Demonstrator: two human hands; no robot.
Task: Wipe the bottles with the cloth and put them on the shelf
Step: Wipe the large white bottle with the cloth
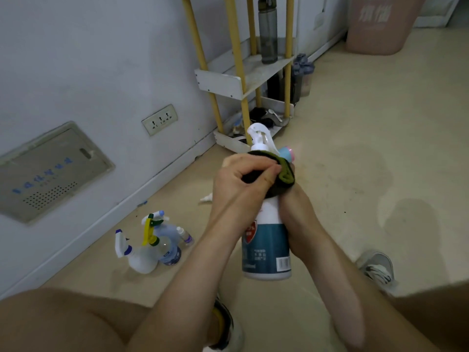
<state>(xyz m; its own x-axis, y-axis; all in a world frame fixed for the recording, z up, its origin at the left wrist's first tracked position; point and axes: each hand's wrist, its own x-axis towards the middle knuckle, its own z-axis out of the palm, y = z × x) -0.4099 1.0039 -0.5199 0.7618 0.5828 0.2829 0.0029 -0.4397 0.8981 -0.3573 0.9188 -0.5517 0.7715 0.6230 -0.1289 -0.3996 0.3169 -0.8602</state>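
Left grip (243, 179) clamps a dark green cloth (286, 176) round the neck of a white, blue-labelled plastic spray bottle (266, 245). Right grip (297, 217) wraps the bottle's body. Beige floor (368, 148) spreads right.

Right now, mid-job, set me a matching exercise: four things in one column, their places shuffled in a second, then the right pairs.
1 blue-label spray bottle
2 dark cloth
3 grey water bottle
4 cluster of spray bottles

A on the floor by the wall
B held in the right hand
C on the shelf
D gripped in the left hand

Pairs: 1-B, 2-D, 3-C, 4-A
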